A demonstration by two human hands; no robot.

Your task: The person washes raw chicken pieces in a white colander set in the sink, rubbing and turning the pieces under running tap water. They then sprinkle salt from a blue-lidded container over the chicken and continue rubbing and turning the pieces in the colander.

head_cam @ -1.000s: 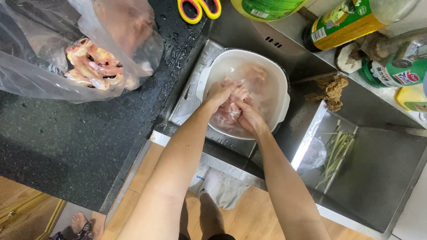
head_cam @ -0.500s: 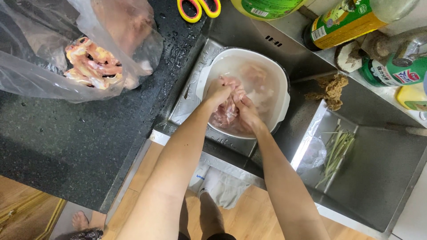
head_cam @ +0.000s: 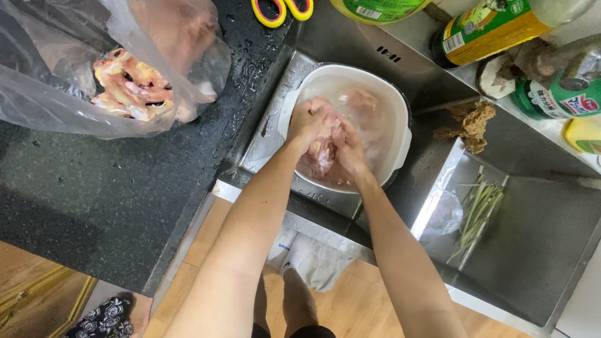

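Left hand (head_cam: 308,122) and right hand (head_cam: 348,147) both clasped round raw meat (head_cam: 322,153) | meat in white bowl (head_cam: 388,94), upper centre, in sink (head_cam: 532,250) | advice: rub gently, keep it low to avoid splashing.

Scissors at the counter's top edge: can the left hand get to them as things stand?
Probably yes: the left hand is in the white bowl on raw meat; wet counter toward the yellow-handled scissors looks unobstructed.

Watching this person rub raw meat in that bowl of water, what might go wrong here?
Both hands, the left hand and right hand, knead pink raw meat in the round white plastic bowl. Water may splash onto the wet black stone counter or the green stalks in the neighbouring basin.
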